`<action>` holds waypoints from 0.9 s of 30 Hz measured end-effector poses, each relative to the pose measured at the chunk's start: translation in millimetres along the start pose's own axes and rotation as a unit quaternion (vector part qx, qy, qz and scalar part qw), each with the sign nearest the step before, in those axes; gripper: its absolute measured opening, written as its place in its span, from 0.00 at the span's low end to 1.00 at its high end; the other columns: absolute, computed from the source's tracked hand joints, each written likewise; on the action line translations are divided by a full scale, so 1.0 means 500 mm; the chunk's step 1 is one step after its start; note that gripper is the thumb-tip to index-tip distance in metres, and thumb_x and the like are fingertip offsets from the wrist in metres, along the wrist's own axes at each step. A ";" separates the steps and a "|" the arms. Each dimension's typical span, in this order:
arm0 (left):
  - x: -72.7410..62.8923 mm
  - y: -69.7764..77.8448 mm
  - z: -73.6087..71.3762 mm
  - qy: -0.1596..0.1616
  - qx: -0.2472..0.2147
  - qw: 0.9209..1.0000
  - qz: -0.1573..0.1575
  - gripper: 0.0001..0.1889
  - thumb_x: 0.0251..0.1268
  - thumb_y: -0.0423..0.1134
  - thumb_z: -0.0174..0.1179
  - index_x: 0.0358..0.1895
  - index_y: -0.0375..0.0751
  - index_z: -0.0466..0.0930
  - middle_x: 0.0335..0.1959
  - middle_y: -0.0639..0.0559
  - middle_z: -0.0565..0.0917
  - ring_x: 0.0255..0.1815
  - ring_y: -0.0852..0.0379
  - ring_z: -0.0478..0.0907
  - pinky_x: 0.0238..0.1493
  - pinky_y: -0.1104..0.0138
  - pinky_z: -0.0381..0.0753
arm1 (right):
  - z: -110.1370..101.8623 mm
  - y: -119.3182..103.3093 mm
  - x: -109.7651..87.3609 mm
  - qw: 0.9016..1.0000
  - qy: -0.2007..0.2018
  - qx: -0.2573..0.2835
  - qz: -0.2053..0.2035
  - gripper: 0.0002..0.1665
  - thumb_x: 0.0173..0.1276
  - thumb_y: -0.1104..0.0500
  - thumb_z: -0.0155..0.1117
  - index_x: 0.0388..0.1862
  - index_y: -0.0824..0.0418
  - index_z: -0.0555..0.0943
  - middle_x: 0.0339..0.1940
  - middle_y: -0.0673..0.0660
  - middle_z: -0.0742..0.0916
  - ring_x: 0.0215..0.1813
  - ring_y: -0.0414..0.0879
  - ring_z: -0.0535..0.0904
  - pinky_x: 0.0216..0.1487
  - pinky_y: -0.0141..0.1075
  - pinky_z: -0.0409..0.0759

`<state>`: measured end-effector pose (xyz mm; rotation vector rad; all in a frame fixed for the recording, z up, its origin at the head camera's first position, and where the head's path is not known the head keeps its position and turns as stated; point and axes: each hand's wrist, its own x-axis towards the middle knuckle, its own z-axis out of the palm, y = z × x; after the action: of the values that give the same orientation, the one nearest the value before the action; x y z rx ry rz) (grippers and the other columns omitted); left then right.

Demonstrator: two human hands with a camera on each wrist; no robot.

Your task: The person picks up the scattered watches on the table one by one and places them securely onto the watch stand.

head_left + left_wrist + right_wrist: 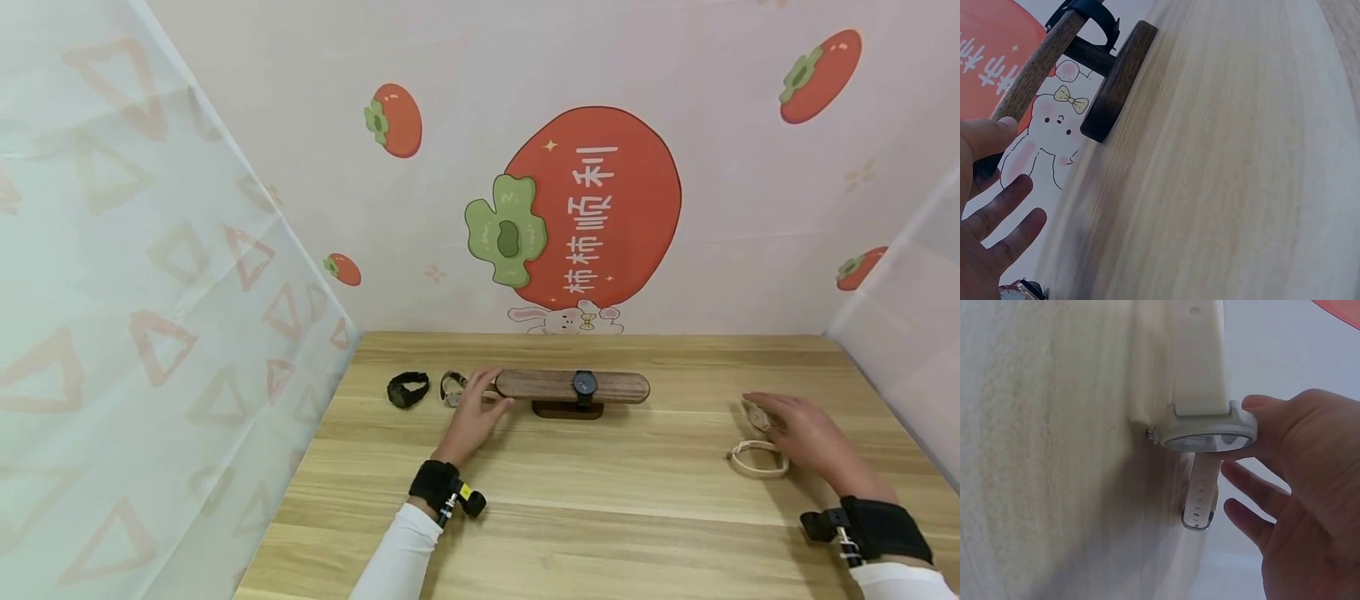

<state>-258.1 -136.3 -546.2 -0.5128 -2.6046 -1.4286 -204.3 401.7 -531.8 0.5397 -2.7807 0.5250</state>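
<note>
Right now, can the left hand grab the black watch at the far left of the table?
Probably yes, if the left hand lets go of the wooden stand. The black watch lies close by, though another watch is in between.

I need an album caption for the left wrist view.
Left hand holding one end of a wooden watch stand, a black strap looped around its bar.

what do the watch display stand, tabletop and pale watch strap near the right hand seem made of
Watch display stand: likely brown wood, satin, judging by its grain.
Tabletop: wood or wood-look laminate, low sheen, with pale streaked grain.
Pale watch strap: probably silicone or leather, matte; its smooth, even surface leaves it open.
</note>
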 end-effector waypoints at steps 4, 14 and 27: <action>0.000 0.001 0.001 0.003 0.002 1.000 0.005 0.34 0.76 0.43 0.68 0.81 0.49 0.68 0.76 0.45 0.71 0.74 0.42 0.72 0.69 0.44 0.80 | -0.003 -0.003 0.000 1.000 -0.007 0.005 0.013 0.30 0.53 0.79 0.73 0.58 0.73 0.84 0.55 0.77 0.87 0.55 0.78 0.81 0.51 0.68 0.80; -0.001 0.000 0.002 0.004 0.002 1.000 0.002 0.34 0.76 0.42 0.68 0.81 0.44 0.68 0.76 0.44 0.71 0.74 0.41 0.72 0.67 0.43 0.81 | 0.000 0.003 0.002 0.999 -0.028 0.006 0.030 0.28 0.58 0.77 0.69 0.60 0.72 0.84 0.56 0.77 0.86 0.57 0.79 0.78 0.52 0.69 0.78; 0.000 -0.001 0.002 0.005 0.008 1.000 0.008 0.34 0.76 0.41 0.68 0.81 0.41 0.68 0.74 0.44 0.72 0.71 0.43 0.74 0.65 0.46 0.82 | -0.002 -0.001 0.009 0.997 -0.052 -0.003 0.052 0.28 0.63 0.70 0.74 0.63 0.71 0.82 0.57 0.77 0.86 0.57 0.77 0.78 0.53 0.69 0.78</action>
<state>-257.9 -135.6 -547.2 -0.5226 -2.5957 -1.4006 -208.1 400.3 -529.6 0.4335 -2.9209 0.5245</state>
